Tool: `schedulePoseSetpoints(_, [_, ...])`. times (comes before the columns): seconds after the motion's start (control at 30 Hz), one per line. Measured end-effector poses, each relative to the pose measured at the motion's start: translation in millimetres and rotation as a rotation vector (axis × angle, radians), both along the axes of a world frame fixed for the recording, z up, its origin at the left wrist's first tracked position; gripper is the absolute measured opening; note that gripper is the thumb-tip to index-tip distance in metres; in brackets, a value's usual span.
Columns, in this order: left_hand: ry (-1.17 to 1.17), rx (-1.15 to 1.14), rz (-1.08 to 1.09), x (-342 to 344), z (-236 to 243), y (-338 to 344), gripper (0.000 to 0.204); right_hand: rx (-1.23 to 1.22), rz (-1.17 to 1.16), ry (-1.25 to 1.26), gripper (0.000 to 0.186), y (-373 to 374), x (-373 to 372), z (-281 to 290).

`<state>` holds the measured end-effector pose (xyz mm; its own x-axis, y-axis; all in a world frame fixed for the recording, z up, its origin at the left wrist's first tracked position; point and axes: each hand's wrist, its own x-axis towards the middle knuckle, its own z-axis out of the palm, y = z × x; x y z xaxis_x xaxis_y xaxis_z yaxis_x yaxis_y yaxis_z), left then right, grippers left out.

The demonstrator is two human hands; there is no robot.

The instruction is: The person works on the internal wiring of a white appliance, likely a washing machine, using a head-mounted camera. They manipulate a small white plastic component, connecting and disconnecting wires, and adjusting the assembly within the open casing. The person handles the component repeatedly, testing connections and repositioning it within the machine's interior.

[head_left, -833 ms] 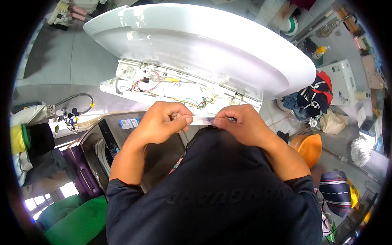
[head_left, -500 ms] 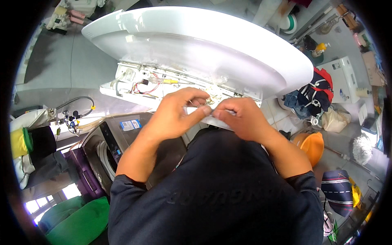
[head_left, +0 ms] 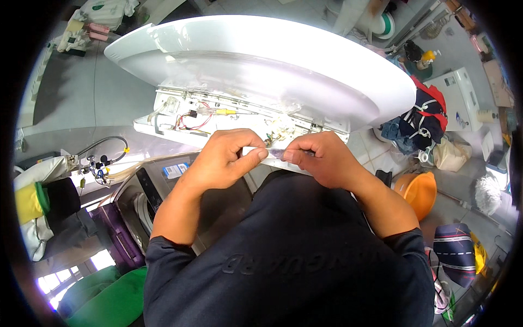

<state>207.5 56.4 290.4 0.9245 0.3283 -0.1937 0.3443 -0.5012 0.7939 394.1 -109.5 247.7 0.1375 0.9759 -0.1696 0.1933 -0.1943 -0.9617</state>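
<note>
My left hand and my right hand are pinched on opposite ends of a small pale strip with a darker translucent part, whose exact kind I cannot make out. Beyond them lies an open long white housing with coloured wires, a yellow connector and small fittings, partly hidden behind my hands. Its large curved white cover stands raised above it. My forearms come up from the dark shirt below.
A front-loading washer, hoses with valves, a purple suitcase and green cloth are on the left. On the right are piled clothes, an orange basin, a white appliance and a striped item.
My hands came closer together over the housing, then drew slightly apart again, showing the strip between them. The view has shifted slightly, with the cover now lower in the picture.
</note>
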Motion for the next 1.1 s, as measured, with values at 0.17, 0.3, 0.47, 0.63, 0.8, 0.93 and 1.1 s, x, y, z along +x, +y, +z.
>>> schedulePoseSetpoints(0.17, [0.029, -0.001, 0.003, -3, -4, 2, 0.017, -0.108, 0.007, 0.068, 0.026, -7, 4, -11])
schedulePoseSetpoints(0.3, [0.000, -0.156, 0.196, 4, -21, 0, 0.022, -0.105, -0.055, 0.076, 0.026, -9, 10, -9])
schedulePoseSetpoints(0.47, [0.086, -0.199, 0.452, 18, -61, 14, 0.038, -0.170, -0.193, 0.113, 0.024, -14, 22, -11])
schedulePoseSetpoints(0.63, [0.456, 0.182, 0.196, 41, -83, 10, 0.045, -0.129, -0.303, 0.317, 0.022, -13, 23, -26])
schedulePoseSetpoints(0.8, [0.380, -0.139, 0.293, 39, -86, 11, 0.027, -0.084, -0.337, 0.393, 0.022, -12, 22, -21])
schedulePoseSetpoints(0.93, [0.307, -0.422, 0.282, 31, -95, 19, 0.021, -0.153, -0.304, 0.477, 0.015, -11, 22, -33])
schedulePoseSetpoints(1.1, [0.218, -0.711, 0.269, 28, -107, 35, 0.027, -0.333, -0.129, 0.428, 0.012, 0, 9, -35])
